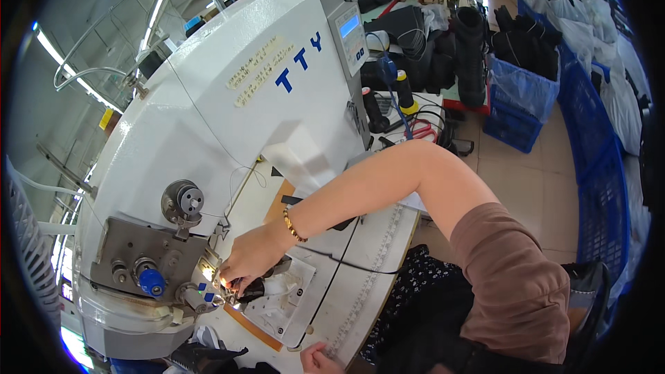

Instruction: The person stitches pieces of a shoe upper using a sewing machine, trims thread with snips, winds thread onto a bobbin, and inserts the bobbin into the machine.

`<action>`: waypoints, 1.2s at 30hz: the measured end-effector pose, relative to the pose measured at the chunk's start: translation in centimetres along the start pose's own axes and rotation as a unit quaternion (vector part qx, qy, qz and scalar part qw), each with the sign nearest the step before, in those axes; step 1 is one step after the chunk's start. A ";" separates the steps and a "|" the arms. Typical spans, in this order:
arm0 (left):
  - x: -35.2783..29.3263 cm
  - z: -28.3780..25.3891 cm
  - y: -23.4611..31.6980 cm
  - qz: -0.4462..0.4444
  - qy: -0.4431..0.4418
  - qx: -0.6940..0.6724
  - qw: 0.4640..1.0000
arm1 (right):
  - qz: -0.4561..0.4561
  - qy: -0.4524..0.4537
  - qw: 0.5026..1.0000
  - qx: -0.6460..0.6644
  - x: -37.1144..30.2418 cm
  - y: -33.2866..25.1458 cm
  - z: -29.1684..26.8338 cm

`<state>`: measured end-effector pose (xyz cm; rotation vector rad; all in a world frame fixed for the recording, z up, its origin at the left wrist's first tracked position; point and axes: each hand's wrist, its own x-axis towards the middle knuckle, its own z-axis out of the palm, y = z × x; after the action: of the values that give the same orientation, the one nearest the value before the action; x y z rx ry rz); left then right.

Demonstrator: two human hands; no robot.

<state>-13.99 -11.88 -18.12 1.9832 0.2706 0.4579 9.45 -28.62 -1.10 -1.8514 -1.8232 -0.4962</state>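
My right hand (253, 256), with a beaded gold bracelet on the wrist, reaches across the white table (374, 235) to the needle area of a large white industrial sewing machine (235, 104). Its fingertips are pinched together under the small lamp by the needle, on a black workpiece (258, 289) that lies on the white plate (291, 305). My left hand (317, 359) shows only partly at the lower edge, fingers curled on the table's front edge, nothing visible in it. A thin black strip (346, 263) runs over the table below my right forearm.
The machine's control panel with a blue screen (350, 31) faces right. Black thread spools (374, 107) and red-handled scissors (422, 130) lie behind it. Blue plastic crates (519, 107) hold black boots and material. White bags (623, 97) line the right side.
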 end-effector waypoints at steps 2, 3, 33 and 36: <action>-0.2 0.4 1.7 0.051 0.018 0.018 0.998 | -0.060 0.001 0.996 -0.062 0.2 0.6 -0.3; -0.2 0.4 1.8 0.049 0.019 0.020 0.998 | -0.120 0.002 0.985 -0.125 0.2 0.8 -0.4; 0.9 0.6 0.5 0.074 0.044 0.055 0.995 | 0.334 0.053 0.938 0.078 -14.8 -10.8 9.7; 1.3 0.6 0.6 0.076 0.047 0.030 0.996 | 0.370 0.001 0.928 0.047 -15.5 -10.1 7.9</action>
<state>-12.59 -12.13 -17.52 2.0519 0.1936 0.6477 -1.85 -36.86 -15.58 -2.2655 -0.9863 -0.1236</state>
